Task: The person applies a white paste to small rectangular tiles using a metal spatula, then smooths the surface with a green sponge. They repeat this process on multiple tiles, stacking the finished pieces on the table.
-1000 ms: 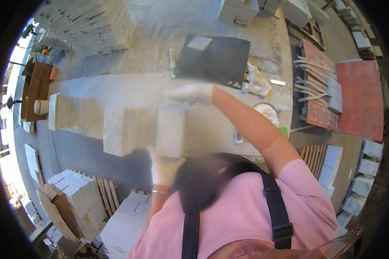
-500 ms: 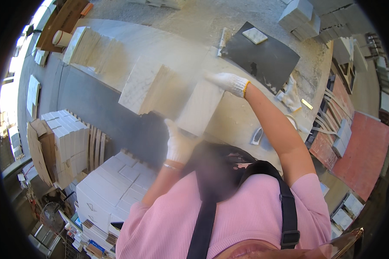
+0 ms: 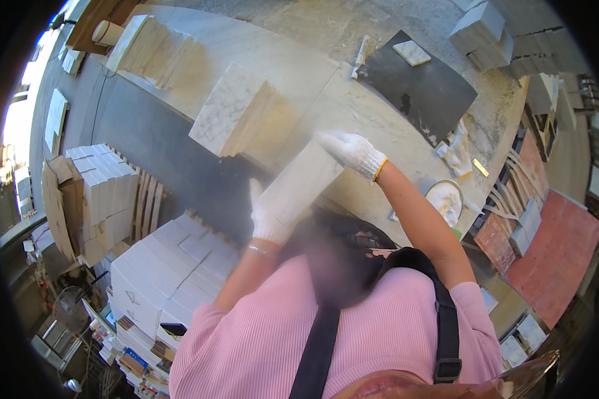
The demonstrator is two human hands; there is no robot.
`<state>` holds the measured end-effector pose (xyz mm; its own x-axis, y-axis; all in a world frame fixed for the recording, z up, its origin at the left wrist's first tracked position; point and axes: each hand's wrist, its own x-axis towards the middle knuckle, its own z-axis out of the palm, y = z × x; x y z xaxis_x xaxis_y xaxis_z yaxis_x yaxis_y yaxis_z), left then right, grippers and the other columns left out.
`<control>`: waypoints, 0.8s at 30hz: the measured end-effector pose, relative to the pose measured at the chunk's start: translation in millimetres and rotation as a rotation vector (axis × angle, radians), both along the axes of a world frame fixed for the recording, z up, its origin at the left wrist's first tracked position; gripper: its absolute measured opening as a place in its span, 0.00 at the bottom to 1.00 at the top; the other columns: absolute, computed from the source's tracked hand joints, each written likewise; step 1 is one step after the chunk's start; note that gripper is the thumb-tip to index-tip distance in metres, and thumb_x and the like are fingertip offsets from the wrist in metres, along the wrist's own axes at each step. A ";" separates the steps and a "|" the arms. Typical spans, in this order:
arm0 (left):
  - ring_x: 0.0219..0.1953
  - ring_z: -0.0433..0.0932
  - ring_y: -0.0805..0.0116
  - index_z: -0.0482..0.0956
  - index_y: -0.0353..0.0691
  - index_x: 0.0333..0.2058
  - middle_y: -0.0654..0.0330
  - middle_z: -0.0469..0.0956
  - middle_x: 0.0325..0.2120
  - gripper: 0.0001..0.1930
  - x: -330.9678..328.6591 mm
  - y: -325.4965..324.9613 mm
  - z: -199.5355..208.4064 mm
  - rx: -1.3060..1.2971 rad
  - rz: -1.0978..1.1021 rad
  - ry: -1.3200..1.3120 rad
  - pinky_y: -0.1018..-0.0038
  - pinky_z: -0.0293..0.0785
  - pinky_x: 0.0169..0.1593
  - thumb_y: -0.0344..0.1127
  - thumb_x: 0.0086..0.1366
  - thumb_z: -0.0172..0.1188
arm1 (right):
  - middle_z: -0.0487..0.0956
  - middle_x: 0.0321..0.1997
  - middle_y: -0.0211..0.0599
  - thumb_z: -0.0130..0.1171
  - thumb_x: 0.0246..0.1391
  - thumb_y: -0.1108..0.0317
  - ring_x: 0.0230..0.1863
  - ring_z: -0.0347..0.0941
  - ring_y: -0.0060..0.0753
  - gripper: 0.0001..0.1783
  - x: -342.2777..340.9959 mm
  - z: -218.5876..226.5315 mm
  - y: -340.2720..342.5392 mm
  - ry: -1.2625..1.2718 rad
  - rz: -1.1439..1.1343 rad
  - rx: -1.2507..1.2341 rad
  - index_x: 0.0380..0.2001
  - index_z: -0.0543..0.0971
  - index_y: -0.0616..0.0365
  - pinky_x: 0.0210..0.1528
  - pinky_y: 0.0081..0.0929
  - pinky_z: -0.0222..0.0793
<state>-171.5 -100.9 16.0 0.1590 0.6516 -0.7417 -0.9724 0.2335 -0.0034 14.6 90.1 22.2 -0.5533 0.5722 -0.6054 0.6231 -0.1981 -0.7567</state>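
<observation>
A white rectangular marble tile (image 3: 304, 178) is held between my two white-gloved hands, tilted above the near edge of the worktable. My left hand (image 3: 271, 216) grips its lower left end, with the thumb showing beside the tile. At the upper right end, my right hand (image 3: 356, 152) has its fingers closed over the corner. Just beyond, a stack of marble tiles (image 3: 230, 113) stands on the table, its white marbled face toward the left. Another row of tiles (image 3: 152, 48) stands farther back at the left.
A dark sheet (image 3: 416, 86) bears a small marble piece (image 3: 411, 52). Nearby lie a spare white glove (image 3: 455, 154) and a round dish of white material (image 3: 446, 201). White boxes (image 3: 173, 276) are stacked at my left, near a pallet (image 3: 148, 205). A reddish board (image 3: 556, 256) is at the right.
The tile has come up off the table toward me, and both hands have moved with it. The view has shifted slightly, uncovering more of the round dish.
</observation>
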 end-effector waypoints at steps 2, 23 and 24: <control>0.74 0.60 0.43 0.62 0.44 0.74 0.53 0.61 0.75 0.47 -4.1 -11.2 -9.0 0.023 -0.056 0.047 0.33 0.47 0.73 0.77 0.72 0.34 | 0.84 0.58 0.43 0.55 0.66 0.34 0.57 0.80 0.39 0.38 -0.8 -10.3 -9.4 0.065 0.000 0.063 0.61 0.81 0.57 0.62 0.32 0.71; 0.61 0.75 0.42 0.77 0.43 0.62 0.46 0.76 0.61 0.30 -10.9 -2.0 -15.4 0.979 -1.351 2.442 0.49 0.72 0.62 0.57 0.68 0.58 | 0.82 0.54 0.57 0.42 0.72 0.41 0.56 0.78 0.61 0.30 -26.9 -47.3 -44.5 -0.058 -0.020 0.326 0.58 0.80 0.50 0.61 0.47 0.72; 0.60 0.75 0.42 0.77 0.44 0.62 0.47 0.77 0.60 0.31 -11.2 0.4 -10.7 0.967 -1.383 2.410 0.50 0.72 0.61 0.57 0.68 0.59 | 0.82 0.53 0.55 0.43 0.73 0.44 0.56 0.78 0.60 0.27 -25.5 -51.0 -47.8 -0.048 0.010 0.365 0.59 0.79 0.48 0.61 0.46 0.73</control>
<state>-182.7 -100.5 5.3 0.3929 0.9108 -0.1266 0.8918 -0.3438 0.2940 -10.9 42.3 -28.7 -0.5356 0.7502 -0.3877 0.6601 0.0856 -0.7463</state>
